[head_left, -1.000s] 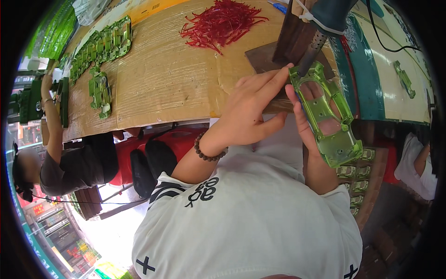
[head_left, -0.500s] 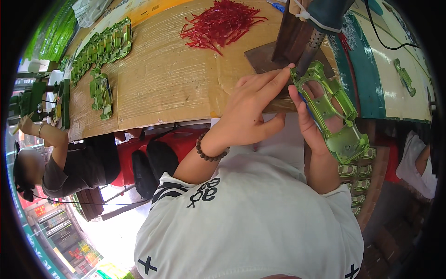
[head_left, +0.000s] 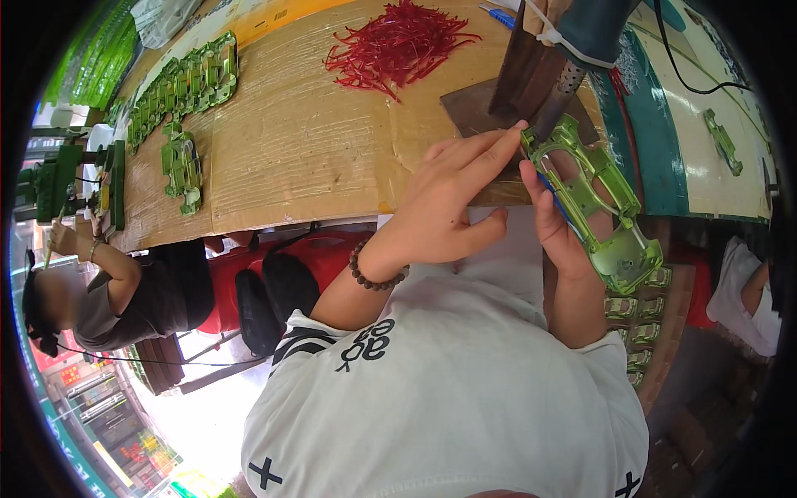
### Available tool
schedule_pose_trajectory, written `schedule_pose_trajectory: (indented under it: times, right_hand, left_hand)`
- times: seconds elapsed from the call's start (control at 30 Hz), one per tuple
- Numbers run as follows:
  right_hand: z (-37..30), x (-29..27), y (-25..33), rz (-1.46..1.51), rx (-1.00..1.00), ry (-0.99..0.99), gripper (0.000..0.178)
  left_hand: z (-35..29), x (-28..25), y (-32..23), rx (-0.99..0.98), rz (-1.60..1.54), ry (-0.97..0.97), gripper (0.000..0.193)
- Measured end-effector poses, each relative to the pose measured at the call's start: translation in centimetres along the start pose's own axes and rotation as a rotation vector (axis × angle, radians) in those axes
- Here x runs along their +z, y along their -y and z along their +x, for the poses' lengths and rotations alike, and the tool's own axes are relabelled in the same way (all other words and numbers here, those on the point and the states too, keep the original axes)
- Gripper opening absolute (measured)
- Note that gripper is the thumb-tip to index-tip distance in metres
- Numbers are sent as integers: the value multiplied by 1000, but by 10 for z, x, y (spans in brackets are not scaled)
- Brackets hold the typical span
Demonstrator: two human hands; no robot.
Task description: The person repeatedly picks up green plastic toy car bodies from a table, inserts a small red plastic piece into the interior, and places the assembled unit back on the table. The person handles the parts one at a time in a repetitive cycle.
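Observation:
A glossy green toy car shell (head_left: 591, 184) with large window openings is tilted in front of me. My right hand (head_left: 558, 232) grips it from below along its left side. My left hand (head_left: 448, 195) has its fingers stretched out and thumb apart; its fingertips touch the shell's upper left corner. Right beside that corner is the tip of a hot-air gun (head_left: 594, 29), which has a dark body and a perforated metal nozzle. The gun is tied to a brown metal stand (head_left: 525, 70).
A heap of red strips (head_left: 398, 46) lies on the cardboard-covered table (head_left: 290, 124). Several green shells (head_left: 187, 79) stand in a row at the left, with another shell (head_left: 181, 170) nearer. More sit in a tray (head_left: 677, 319) below right. A co-worker (head_left: 116, 286) sits at the left.
The shell and both hands stay almost in place at the nozzle; the view has shifted slightly. The co-worker's raised hand has moved a little.

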State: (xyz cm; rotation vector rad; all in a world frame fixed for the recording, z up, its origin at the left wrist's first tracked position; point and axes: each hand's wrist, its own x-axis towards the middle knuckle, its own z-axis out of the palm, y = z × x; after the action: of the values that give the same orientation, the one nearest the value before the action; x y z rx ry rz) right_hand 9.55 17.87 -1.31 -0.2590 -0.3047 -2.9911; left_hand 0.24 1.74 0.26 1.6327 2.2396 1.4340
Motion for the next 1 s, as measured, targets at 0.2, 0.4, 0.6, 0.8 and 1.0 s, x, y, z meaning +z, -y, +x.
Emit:
schedule_pose_trajectory:
  times: [0.2,0.4,0.6,0.8,1.0]
  right_hand:
    - [-5,8,3,-274,-76,-308,48]
    - [-30,44,51,-755,-258,-548,45]
    - [-34,75,245,-1331,-761,-933,30]
    - [-38,90,421,-2403,-538,-1024,23]
    - [-53,106,525,-3297,-415,-1284,43]
  left_hand:
    - [-4,7,-2,-40,78,-25,70]
    - [-25,-1,5,-189,-230,-271,66]
    - [-40,-15,-7,-246,-221,-441,59]
    - [-82,-46,9,-340,-73,-663,47]
    - [-111,-145,67,-412,843,-700,44]
